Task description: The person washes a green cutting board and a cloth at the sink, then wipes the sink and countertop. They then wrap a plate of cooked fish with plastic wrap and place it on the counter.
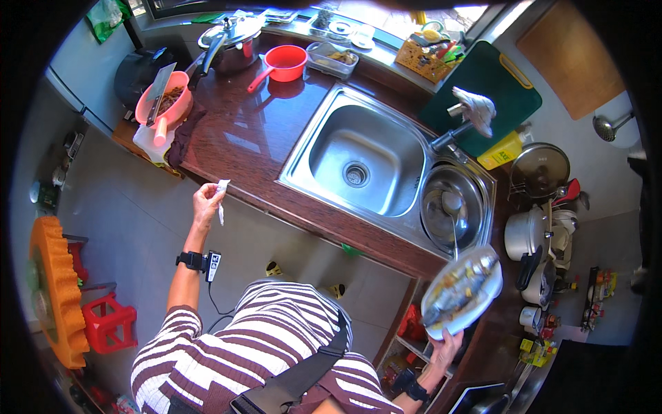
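Note:
My left hand pinches a crumpled white strip, probably tissue, over the floor just off the counter's front edge. At the lower right, my right hand grips the near end of a white oval plate. Whole fish with yellowish bits lie on that plate, which is tilted and slightly blurred. Beyond the plate's far end is the round metal basin in the side bowl of the sink, with a metal ladle resting in it.
The steel sink has a cloth-draped faucet. A red dipper and pressure cooker stand on the counter. A cleaver lies across a pink dipper of food. Pots line the right side; a red stool stands left.

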Demonstrator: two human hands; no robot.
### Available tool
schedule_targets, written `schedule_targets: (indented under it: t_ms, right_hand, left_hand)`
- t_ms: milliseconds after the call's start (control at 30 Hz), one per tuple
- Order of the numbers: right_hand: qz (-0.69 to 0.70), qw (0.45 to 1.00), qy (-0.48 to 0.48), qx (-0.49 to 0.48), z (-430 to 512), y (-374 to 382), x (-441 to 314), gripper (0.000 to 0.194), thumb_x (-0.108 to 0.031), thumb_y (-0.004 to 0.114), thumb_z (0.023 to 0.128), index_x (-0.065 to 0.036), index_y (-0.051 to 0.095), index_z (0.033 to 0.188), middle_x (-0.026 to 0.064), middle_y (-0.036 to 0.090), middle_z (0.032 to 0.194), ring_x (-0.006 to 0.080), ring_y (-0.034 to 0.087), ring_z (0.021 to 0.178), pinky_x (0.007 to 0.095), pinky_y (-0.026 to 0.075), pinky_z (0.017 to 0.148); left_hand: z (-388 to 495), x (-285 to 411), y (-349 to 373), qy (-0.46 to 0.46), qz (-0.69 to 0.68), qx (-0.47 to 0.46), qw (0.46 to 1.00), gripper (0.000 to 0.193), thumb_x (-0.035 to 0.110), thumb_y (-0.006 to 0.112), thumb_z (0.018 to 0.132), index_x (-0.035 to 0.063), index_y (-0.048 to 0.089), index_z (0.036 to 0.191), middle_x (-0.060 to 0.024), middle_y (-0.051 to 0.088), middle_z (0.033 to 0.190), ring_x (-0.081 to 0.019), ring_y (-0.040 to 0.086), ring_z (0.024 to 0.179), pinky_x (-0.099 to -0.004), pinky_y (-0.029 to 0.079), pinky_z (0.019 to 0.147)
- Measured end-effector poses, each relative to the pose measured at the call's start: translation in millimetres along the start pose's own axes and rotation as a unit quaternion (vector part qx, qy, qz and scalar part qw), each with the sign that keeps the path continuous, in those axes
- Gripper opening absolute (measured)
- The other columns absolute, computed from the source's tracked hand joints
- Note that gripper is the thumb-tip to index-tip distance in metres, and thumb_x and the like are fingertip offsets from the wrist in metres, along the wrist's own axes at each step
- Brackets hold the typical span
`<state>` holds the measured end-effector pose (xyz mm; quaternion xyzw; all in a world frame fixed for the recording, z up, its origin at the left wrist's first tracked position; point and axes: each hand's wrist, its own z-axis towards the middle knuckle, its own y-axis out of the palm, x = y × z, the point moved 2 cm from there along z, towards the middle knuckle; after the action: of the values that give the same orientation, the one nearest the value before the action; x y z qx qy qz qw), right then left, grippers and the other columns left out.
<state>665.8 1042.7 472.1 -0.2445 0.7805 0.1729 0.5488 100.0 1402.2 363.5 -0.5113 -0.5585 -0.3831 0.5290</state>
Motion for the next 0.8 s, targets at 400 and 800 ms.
schedule_targets:
  t_ms: [400, 800]
  right_hand:
    - [-0.046, 0.88, 0.083, -0.466, 8, 346, 75, 0.051, -0.004, 0.052, 0.082, -0.003, 0.031, 0.128, 0.0136, 0.061, 0.103, 0.0203, 0.066, 0.077, 0.0298, 0.059, 0.055]
    - [-0.032, 0.834, 0.136, -0.534, -2, 516, 123, 0.049, 0.002, 0.048, 0.083, -0.002, 0.029, 0.127, 0.0164, 0.059, 0.098, 0.0249, 0.065, 0.077, 0.0341, 0.059, 0.055]
  left_hand:
    - [-50, -11, -131, -0.058, -0.069, 0.121, 0.989, 0.021, 0.006, 0.067, 0.079, 0.0046, 0.06, 0.099, 0.0011, 0.061, 0.081, -0.0047, 0.054, 0.068, -0.0179, 0.043, 0.059]
    - [-16, 64, -58, 0.018, -0.15, 0.026, 0.988, 0.024, 0.005, 0.068, 0.079, 0.0047, 0.056, 0.101, -0.0015, 0.062, 0.084, -0.0068, 0.056, 0.073, -0.0202, 0.045, 0.067]
